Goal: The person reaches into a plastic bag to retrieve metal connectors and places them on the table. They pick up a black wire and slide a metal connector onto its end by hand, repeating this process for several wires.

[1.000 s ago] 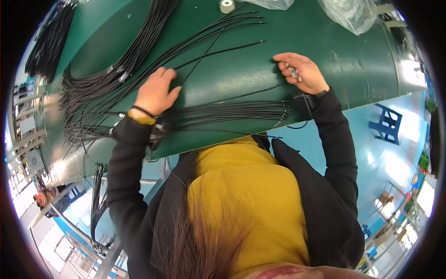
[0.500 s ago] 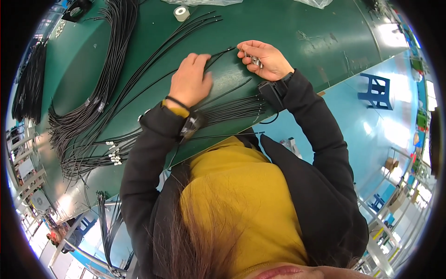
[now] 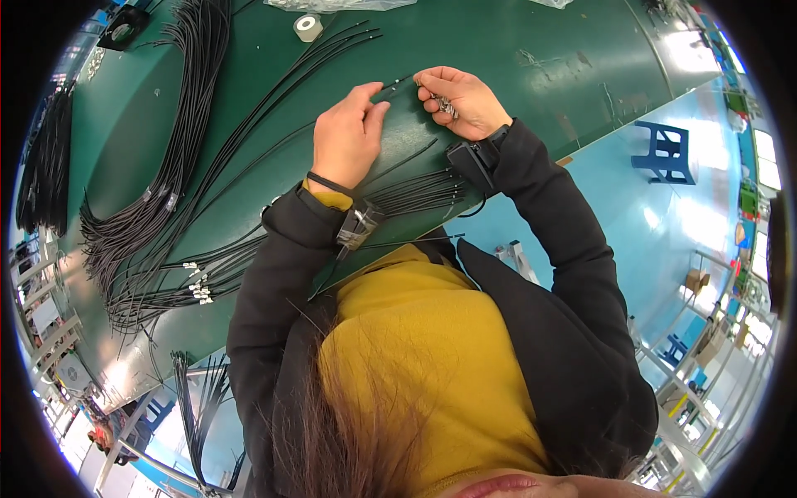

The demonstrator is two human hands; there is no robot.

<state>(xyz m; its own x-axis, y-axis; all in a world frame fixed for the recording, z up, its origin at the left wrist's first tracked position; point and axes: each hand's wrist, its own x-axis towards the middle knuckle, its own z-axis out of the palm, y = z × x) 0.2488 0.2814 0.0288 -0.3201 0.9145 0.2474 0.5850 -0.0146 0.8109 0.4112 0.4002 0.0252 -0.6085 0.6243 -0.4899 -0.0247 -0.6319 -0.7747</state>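
My left hand (image 3: 347, 141) is over the green table, its bent fingers at a thin black cable (image 3: 397, 82); part of the grip is hidden behind the hand. The thumb stands a little off the forefinger. Just to the right, my right hand (image 3: 466, 101) is closed around several small silvery metal pieces (image 3: 445, 106) in its curled fingers. Its thumb and forefinger pinch at the cable's tip, where a tiny piece is too small to make out. Below my hands, a row of black cables (image 3: 419, 195) lies with the ends pointing right.
A thick bundle of black cables (image 3: 187, 108) curves over the left of the green table (image 3: 515, 108). White connectors (image 3: 199, 286) sit on cables near the front edge. A white tape roll (image 3: 308, 28) stands at the back. A blue stool (image 3: 664, 153) is on the floor at right.
My left hand has moved slightly right, its fingers now nearer the cable's end. The cable's tip now meets the right fingertips. The whole view has shifted a little.
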